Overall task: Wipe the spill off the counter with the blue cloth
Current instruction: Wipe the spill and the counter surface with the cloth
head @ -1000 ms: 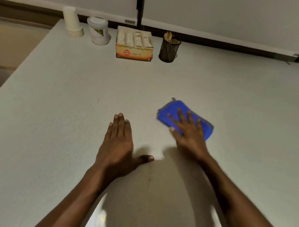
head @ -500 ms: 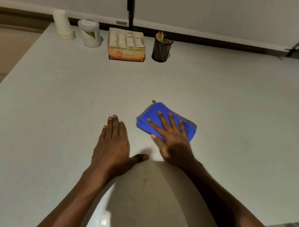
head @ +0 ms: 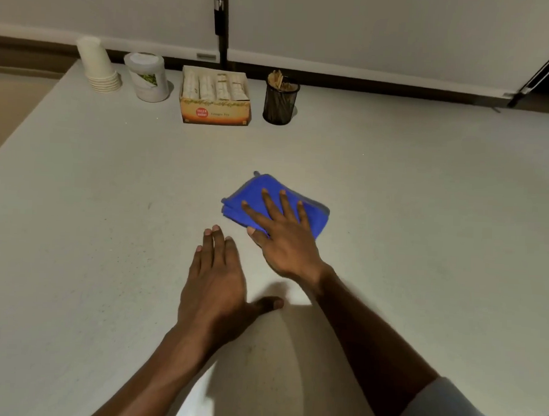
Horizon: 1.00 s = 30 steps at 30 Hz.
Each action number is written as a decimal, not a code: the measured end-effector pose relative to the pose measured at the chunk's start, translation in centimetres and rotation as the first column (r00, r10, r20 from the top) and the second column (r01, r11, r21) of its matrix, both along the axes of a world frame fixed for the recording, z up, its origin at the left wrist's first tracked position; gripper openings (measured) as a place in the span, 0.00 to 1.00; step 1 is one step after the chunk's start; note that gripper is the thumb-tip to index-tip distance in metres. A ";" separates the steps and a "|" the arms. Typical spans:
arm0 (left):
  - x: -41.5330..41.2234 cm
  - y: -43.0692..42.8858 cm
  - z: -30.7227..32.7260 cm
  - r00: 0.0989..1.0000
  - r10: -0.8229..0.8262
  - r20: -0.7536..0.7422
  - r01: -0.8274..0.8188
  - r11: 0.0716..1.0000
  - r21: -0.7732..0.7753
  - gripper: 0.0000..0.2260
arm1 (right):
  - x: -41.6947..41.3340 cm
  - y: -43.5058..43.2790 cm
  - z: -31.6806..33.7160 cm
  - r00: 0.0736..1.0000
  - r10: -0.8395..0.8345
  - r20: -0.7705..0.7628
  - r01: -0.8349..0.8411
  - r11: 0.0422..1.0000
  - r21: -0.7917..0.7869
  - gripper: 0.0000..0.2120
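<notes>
A folded blue cloth [head: 254,192] lies flat on the pale grey counter [head: 424,214], near its middle. My right hand [head: 284,236] presses on the cloth from above, palm down, fingers spread across its near half. My left hand [head: 215,284] rests flat on the bare counter just left of and nearer than the cloth, fingers together, thumb stretched out to the right, holding nothing. No wet patch or spill shows clearly on the counter surface.
Along the back edge stand a stack of paper cups [head: 98,65], a white lidded canister [head: 147,76], an open cardboard box of tea sachets [head: 215,96] and a black mesh holder with wooden sticks [head: 280,101]. The counter's left edge drops off at far left.
My right hand has slid the cloth leftward across the counter, closer to my left hand. The left hand has stayed planted in the same spot.
</notes>
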<state>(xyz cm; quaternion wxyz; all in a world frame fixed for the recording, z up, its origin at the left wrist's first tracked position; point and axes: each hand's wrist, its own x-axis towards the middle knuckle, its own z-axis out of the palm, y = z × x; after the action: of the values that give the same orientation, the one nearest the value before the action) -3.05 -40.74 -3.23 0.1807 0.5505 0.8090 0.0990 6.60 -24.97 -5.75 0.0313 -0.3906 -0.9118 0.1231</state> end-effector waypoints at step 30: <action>7.4 3.2 1.6 0.956 -0.293 0.023 0.293 0.956 -0.006 0.59 | 18.1 17.2 0.2 0.891 -0.448 0.074 0.449 0.893 -0.001 0.27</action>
<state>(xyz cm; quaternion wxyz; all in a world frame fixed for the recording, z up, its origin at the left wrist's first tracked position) 4.39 -37.51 -1.67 0.2047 0.6624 0.7169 0.0733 24.73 -7.79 -5.55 0.0225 -0.5948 -0.7965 0.1066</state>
